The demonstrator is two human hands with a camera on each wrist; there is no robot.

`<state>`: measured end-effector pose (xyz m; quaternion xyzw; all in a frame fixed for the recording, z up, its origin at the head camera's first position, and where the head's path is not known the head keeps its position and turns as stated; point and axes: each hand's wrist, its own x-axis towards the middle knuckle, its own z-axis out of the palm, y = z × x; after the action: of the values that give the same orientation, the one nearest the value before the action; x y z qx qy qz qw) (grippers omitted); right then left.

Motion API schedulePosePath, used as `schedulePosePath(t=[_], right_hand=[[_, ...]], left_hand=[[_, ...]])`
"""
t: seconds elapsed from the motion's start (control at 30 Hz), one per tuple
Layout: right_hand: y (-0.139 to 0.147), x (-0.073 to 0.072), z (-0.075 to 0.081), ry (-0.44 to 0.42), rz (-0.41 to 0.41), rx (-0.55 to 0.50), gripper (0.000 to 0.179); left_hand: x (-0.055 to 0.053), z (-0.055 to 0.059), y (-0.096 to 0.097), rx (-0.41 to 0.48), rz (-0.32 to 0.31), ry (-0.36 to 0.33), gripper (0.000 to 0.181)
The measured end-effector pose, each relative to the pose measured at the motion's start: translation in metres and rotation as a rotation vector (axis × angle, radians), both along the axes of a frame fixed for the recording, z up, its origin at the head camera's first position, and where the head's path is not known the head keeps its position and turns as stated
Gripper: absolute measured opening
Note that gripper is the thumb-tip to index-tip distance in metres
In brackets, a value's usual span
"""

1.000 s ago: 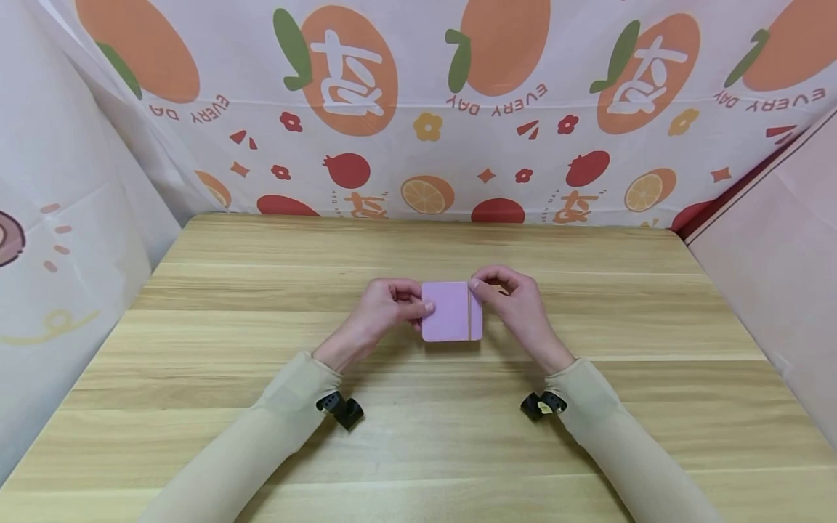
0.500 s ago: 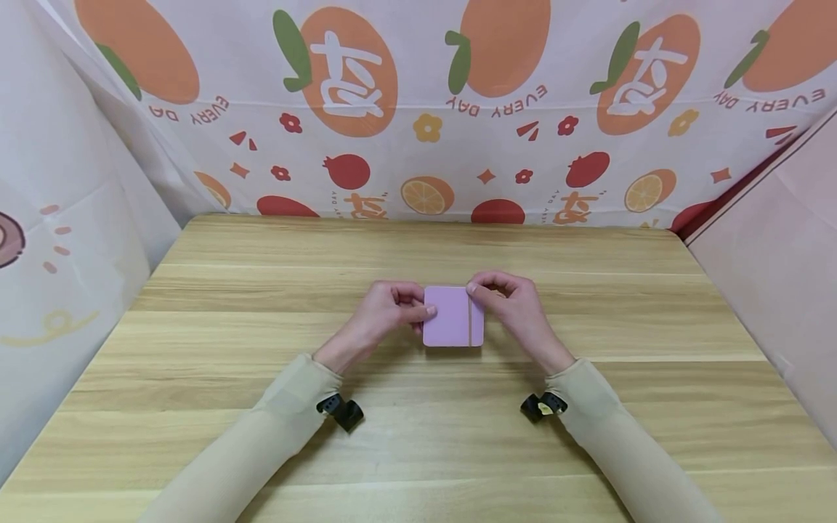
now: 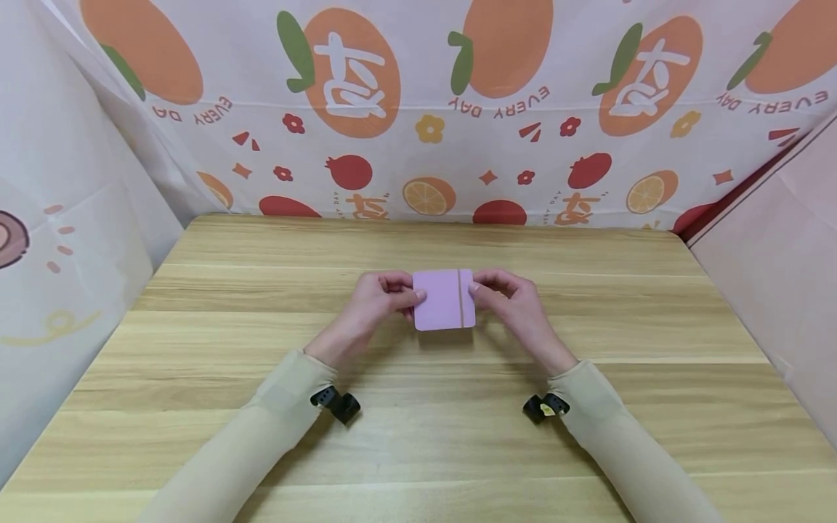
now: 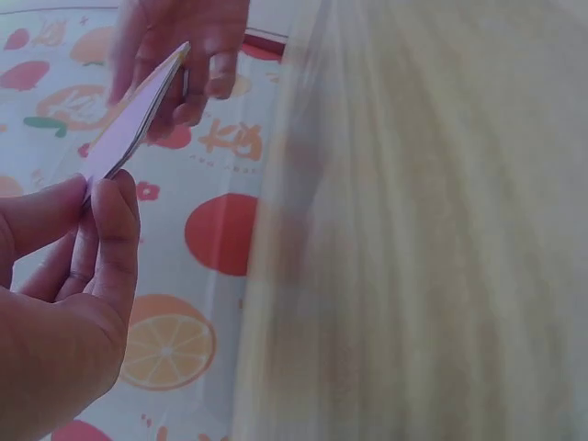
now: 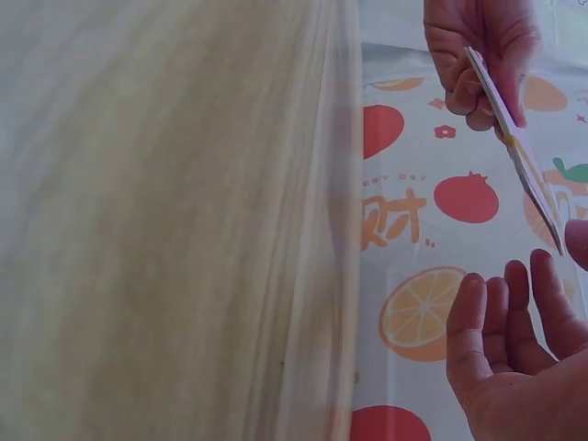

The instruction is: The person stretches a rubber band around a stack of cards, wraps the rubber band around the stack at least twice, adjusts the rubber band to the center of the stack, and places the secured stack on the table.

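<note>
A small square purple notebook [image 3: 437, 301] with a tan elastic band [image 3: 461, 298] down its right side is held just above the table. My left hand [image 3: 375, 299] pinches its left edge, thumb on the cover and fingers behind. In the left wrist view the notebook [image 4: 129, 126] is seen nearly edge-on, rising from the left hand's pinch. My right hand [image 3: 516, 300] is at the right edge, thumb tip by the cover's corner. In the right wrist view, that hand's fingers [image 5: 467, 317] are spread and loosely bent, with a gap beside the notebook's edge.
The wooden table [image 3: 418, 428] spreads around both arms. A fruit-print curtain [image 3: 428, 156] hangs behind its far edge, with pale cloth [image 3: 78, 181] at the left and a pinkish panel [image 3: 778, 276] at the right. A small black camera [image 3: 336, 404] sits on the left wrist.
My left hand has shifted the notebook a little left and away from me. The right thumb, earlier on the band's top end, is now at the notebook's right edge.
</note>
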<state>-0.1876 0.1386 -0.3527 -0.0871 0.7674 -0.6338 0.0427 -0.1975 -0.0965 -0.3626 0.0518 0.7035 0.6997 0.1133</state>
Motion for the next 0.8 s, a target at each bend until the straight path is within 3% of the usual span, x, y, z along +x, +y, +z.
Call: schedulePosePath(t=[0.23,0.4,0.8], right_hand=[[0.004,-0.009,-0.022,0.023,0.071,0.039,0.026],[0.002,-0.008,-0.023,0.037,0.085,0.080,0.022],[-0.001,-0.004,-0.024,0.030,0.162,0.065,0.016]], left_hand=[[-0.002,0.007,-0.007,-0.007,0.020,0.010,0.014],[-0.003,0.006,-0.009,0.004,0.028,-0.003,0.017],[-0.006,0.007,-0.011,0.065,0.090,-0.048,0.022]])
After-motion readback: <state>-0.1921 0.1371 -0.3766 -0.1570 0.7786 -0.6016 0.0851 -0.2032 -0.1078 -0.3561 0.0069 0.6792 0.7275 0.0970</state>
